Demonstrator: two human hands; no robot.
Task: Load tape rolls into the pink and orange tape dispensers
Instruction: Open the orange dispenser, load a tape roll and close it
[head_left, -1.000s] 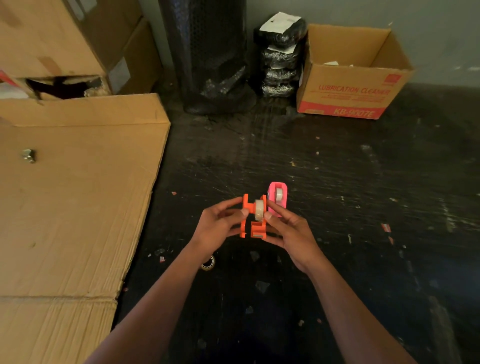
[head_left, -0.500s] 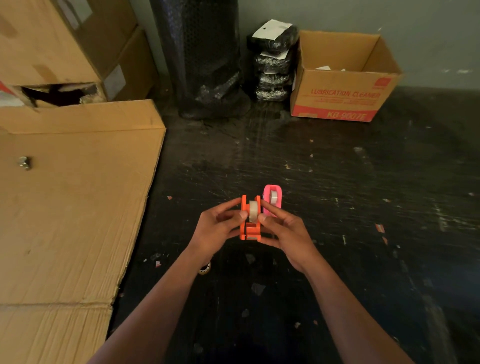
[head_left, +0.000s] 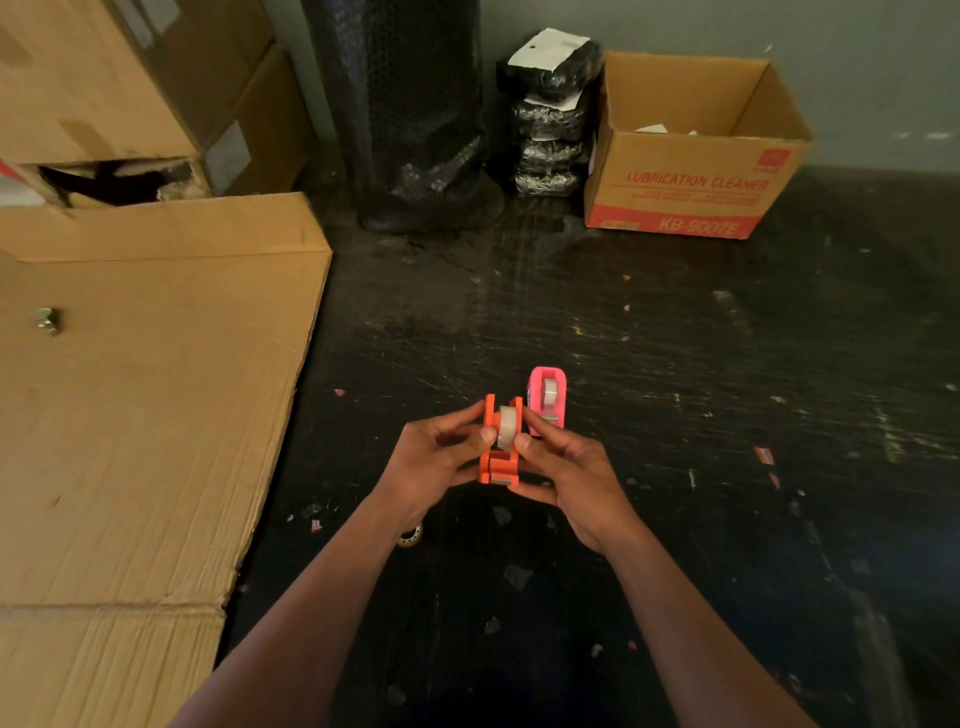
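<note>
Both my hands hold the orange tape dispenser (head_left: 498, 467) above the dark floor at the centre of the head view. A clear tape roll (head_left: 506, 425) sits between its two orange side walls. My left hand (head_left: 434, 457) grips the dispenser's left side with its thumb on the roll. From the right, my right hand (head_left: 563, 470) holds the dispenser, thumb tip against the roll. The pink tape dispenser (head_left: 546, 397) stands on the floor just behind my right fingers, with a tape roll (head_left: 549, 395) inside it.
A flattened cardboard sheet (head_left: 140, 405) covers the floor on the left, with a small metal piece (head_left: 48, 319) on it. At the back stand stacked boxes (head_left: 130, 88), a black wrapped cylinder (head_left: 410, 114), black bundles (head_left: 550, 114) and an open cardboard box (head_left: 691, 150). A small ring (head_left: 410, 535) lies under my left wrist.
The orange dispenser has been turned so its cutter end faces me, and the roll now sits lower between its walls. Both hands kept their grip; the pink dispenser stayed put.
</note>
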